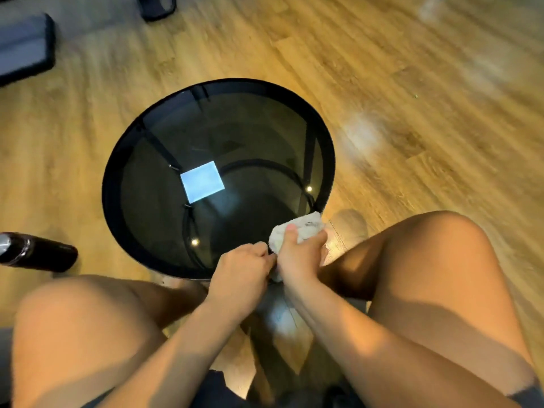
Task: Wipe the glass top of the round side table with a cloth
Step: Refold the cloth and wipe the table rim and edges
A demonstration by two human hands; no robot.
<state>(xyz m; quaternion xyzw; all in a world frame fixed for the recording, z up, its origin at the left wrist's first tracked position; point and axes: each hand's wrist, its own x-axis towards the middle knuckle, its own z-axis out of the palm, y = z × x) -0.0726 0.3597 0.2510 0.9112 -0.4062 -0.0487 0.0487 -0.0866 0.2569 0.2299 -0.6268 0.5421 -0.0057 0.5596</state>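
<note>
A round side table (112, 184) with a black rim and a dark glass top stands on the wood floor just in front of my knees. A white cloth (306, 226) lies bunched at the near right edge of the glass. My right hand (298, 254) grips the cloth, thumb on top. My left hand (243, 270) is curled beside it at the table's near rim, fingers touching the cloth's lower left end; whether it pinches the cloth is unclear.
A dark bottle (35, 251) lies to the left of the table. A dark flat object (23, 48) sits on the floor at the far left, another dark one (157, 5) at the top. My bare knees flank the table's near edge.
</note>
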